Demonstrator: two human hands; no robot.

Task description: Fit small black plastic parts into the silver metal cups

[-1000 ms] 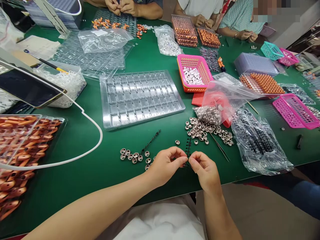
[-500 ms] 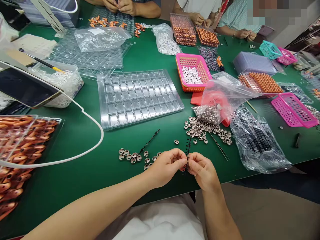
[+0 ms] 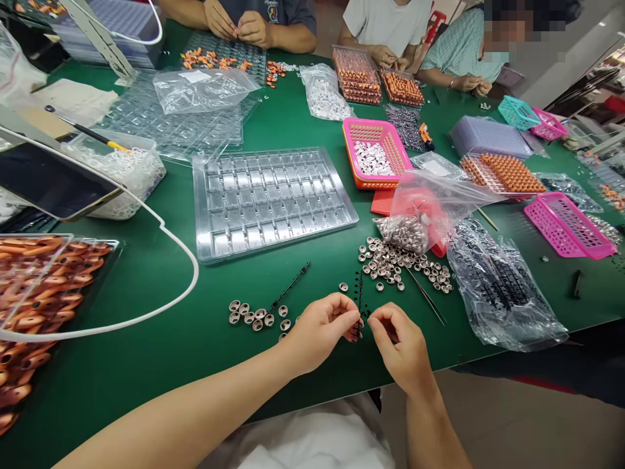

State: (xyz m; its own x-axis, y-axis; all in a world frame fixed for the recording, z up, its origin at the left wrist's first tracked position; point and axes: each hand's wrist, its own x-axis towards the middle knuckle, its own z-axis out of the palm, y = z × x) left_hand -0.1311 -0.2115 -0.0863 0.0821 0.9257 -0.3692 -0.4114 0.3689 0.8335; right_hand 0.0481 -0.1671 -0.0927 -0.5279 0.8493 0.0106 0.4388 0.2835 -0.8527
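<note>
My left hand [image 3: 319, 332] pinches the lower end of a thin black plastic strip [image 3: 360, 296] that stands upright above the green table [image 3: 161, 286]. My right hand [image 3: 400, 345] is just right of it, thumb and forefinger pinched together near the strip; whether they hold a tiny part I cannot tell. A second black strip [image 3: 291, 284] lies flat to the left. Several small metal rings [image 3: 254, 316] sit in a row beside my left hand, and a bigger scatter of metal rings [image 3: 398, 264] lies ahead of my right hand.
A clear compartment tray [image 3: 268, 198] lies ahead. Pink basket of white parts [image 3: 374, 153], bag of rings [image 3: 424, 212], bag of black strips [image 3: 502, 286], tweezers [image 3: 427, 296] to the right. Orange parts tray [image 3: 39, 299], phone [image 3: 49, 182] and white cable [image 3: 161, 221] at left. Other people's hands [image 3: 234, 23] work across the table.
My right hand has drawn slightly away from the strip, leaving a small gap between the two hands. The view tilted a little, so everything sits lower in frame.
</note>
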